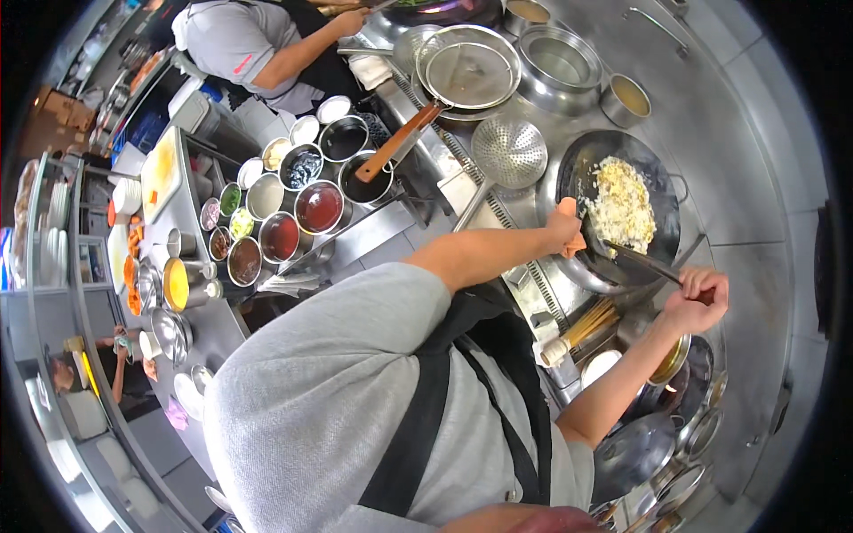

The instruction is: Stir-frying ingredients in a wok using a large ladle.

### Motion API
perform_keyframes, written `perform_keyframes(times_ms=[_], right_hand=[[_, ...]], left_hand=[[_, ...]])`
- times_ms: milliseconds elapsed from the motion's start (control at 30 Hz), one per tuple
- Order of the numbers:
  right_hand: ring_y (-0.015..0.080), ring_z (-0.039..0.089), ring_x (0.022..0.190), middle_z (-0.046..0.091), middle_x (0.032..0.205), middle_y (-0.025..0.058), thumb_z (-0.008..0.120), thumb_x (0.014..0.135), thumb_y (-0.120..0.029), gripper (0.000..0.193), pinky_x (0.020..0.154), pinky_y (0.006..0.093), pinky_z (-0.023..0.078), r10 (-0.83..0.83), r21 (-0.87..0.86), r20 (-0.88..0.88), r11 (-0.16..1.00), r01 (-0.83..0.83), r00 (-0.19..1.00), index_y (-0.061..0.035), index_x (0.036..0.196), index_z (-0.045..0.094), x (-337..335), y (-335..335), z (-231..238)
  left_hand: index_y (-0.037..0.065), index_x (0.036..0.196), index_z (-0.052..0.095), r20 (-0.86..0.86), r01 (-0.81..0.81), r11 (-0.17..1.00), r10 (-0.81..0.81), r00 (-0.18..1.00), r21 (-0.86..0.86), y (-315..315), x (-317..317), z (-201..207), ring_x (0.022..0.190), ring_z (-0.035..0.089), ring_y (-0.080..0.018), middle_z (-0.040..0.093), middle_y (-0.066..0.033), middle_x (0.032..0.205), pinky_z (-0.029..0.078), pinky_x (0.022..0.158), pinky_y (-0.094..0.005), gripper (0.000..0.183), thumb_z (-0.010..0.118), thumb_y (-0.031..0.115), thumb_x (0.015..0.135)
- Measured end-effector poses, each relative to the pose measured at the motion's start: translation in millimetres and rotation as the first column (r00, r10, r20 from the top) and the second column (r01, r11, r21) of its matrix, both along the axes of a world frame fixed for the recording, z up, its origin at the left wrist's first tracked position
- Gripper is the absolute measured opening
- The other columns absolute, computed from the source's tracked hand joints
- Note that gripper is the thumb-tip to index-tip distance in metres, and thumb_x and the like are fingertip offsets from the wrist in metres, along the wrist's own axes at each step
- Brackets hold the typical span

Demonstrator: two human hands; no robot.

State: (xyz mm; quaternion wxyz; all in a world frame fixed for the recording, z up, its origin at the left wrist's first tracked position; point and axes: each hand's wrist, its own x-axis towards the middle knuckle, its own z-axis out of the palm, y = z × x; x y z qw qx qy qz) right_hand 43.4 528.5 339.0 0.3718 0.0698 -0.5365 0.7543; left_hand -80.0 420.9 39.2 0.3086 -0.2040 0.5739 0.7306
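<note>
A black wok [577, 169] sits on the range in front of me, with white rice and yellow egg bits [626, 204] spread over its inner side. At its near rim, my left hand [563, 229] is closed around a folded orange cloth [576, 243], pressed against the wok's edge. My right hand [697, 304] grips the handle of a long metal cooking utensil [647, 261], whose far end reaches to the lower part of the rice. I cannot tell whether that end is a ladle or a spatula.
Beyond the wok are a perforated skimmer [509, 153], a wood-handled strainer [469, 71] and a steel pot [560, 60]. Sauce pots [320, 207] stand to the left. A bamboo whisk-like bundle [593, 322] and more pans [641, 453] lie near my right arm. A co-worker [244, 49] stands far left.
</note>
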Motion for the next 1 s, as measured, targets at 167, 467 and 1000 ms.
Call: perform_keyframes(times_ms=[167, 467, 1000], right_hand=[[0.0125, 0.026, 0.045, 0.034, 0.051, 0.0021, 0.044, 0.086, -0.029, 0.033, 0.049, 0.0295, 0.024, -0.149, -0.154, 0.168, 0.972, 0.175, 0.974, -0.0087, 0.061, 0.038, 10, 8, 25], [0.0139, 0.037, 0.047, 0.040, 0.053, 0.0061, 0.057, 0.088, -0.019, 0.032, 0.046, 0.0300, 0.030, -0.188, 0.398, -0.232, 0.877, 0.269, 0.955, 0.0013, 0.065, 0.048, -2, -44, -46], [0.0127, 0.035, 0.048, 0.037, 0.057, 0.0037, 0.049, 0.093, -0.028, 0.036, 0.046, 0.0284, 0.033, -0.027, 0.069, 0.119, 0.997, 0.019, 0.993, -0.0080, 0.064, 0.042, -64, 3, 83]], left_hand=[[0.004, 0.092, 0.047, 0.645, 0.260, 0.965, -0.177, 0.743, -0.035, -5, 28, 75, 0.065, 0.054, -0.0254, 0.055, -0.0138, 0.082, 0.041, 0.048, -0.0446, 0.010, 0.052, 0.011, 0.087], [0.005, 0.097, 0.055, 0.117, 0.443, 0.766, -0.549, 0.827, 0.467, -125, 39, -36, 0.059, 0.060, -0.0221, 0.061, -0.0080, 0.077, 0.048, 0.047, -0.0403, 0.021, 0.045, 0.023, 0.094], [0.006, 0.092, 0.056, 0.400, 0.238, 0.931, -0.337, 0.852, 0.278, -123, 61, -15, 0.061, 0.062, -0.0280, 0.062, -0.0107, 0.079, 0.049, 0.046, -0.0455, 0.012, 0.050, 0.015, 0.088]])
